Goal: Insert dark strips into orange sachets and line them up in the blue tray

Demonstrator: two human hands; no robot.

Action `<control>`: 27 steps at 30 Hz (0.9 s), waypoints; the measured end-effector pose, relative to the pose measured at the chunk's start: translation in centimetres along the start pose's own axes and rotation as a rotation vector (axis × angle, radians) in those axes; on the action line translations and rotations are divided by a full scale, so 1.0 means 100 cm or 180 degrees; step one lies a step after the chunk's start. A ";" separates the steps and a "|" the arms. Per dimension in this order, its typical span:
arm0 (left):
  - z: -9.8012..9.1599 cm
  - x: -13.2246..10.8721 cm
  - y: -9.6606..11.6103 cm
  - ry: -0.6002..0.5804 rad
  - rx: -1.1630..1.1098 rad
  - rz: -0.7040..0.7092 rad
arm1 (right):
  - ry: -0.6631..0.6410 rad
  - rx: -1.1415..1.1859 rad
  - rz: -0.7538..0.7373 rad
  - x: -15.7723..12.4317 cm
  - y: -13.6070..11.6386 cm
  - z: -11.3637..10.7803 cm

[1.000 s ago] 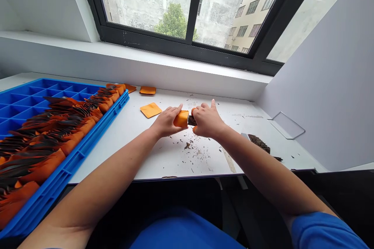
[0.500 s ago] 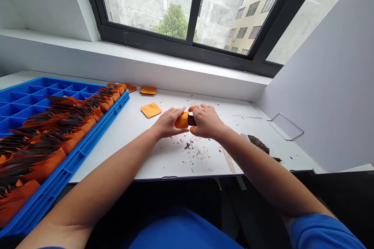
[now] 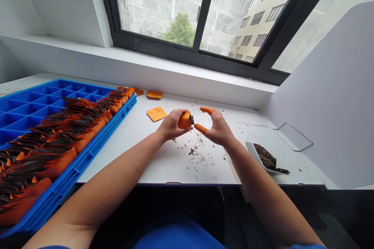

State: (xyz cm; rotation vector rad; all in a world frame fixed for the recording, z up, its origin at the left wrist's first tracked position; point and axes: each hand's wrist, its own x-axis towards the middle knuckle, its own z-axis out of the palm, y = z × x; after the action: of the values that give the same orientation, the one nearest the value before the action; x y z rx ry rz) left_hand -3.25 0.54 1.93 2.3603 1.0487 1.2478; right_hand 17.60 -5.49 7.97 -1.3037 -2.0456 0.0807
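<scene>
My left hand (image 3: 171, 125) is closed around a small orange packet (image 3: 184, 120). From its right-hand mouth sticks the end of a dark brown, crumbly-looking block (image 3: 191, 120). Just to the right, my right hand (image 3: 217, 126) is apart from the packet, thumb and forefinger spread with nothing between them. Both of those fingers wear orange finger cots. Dark crumbs (image 3: 193, 151) are scattered on the white table below the hands. A flat orange packet (image 3: 157, 113) lies beyond my left hand.
At the left stands a blue divided tray (image 3: 108, 124) with rows of orange packets and dark pieces. A white dish (image 3: 254, 153) at the right holds stacked dark brown slabs (image 3: 265, 156). Another orange packet (image 3: 154, 94) lies near the wall. A wire stand (image 3: 294, 136) leans at the right panel.
My right hand has let go of the dark block and opened, moving right. The block sits deeper in the orange packet. The view has shifted slightly.
</scene>
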 end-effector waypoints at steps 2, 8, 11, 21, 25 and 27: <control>0.000 0.000 0.001 0.0049 -0.0034 -0.0022 | 0.0108 0.0212 -0.0031 -0.007 0.001 0.007; 0.000 0.000 0.003 0.0059 -0.0103 -0.0051 | -0.0174 0.0259 -0.0486 -0.021 0.000 0.035; 0.001 -0.001 0.003 0.0075 -0.0132 -0.0129 | 0.0037 0.0289 -0.0445 -0.024 0.004 0.045; 0.006 -0.002 -0.004 -0.0062 -0.0287 -0.0100 | -0.0127 0.0052 -0.0272 -0.033 0.009 0.060; 0.007 -0.002 -0.003 -0.0010 -0.0247 -0.0006 | -0.0333 0.0425 -0.0258 -0.036 0.016 0.065; 0.007 -0.003 -0.002 -0.0004 -0.0206 0.0005 | -0.0305 0.0668 -0.0252 -0.036 0.018 0.066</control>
State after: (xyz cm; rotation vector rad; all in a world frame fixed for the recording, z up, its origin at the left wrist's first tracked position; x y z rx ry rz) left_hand -2.83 0.54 1.25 2.3138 0.9909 1.2613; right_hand 16.05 -5.55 0.40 -1.1075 -2.1030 0.3187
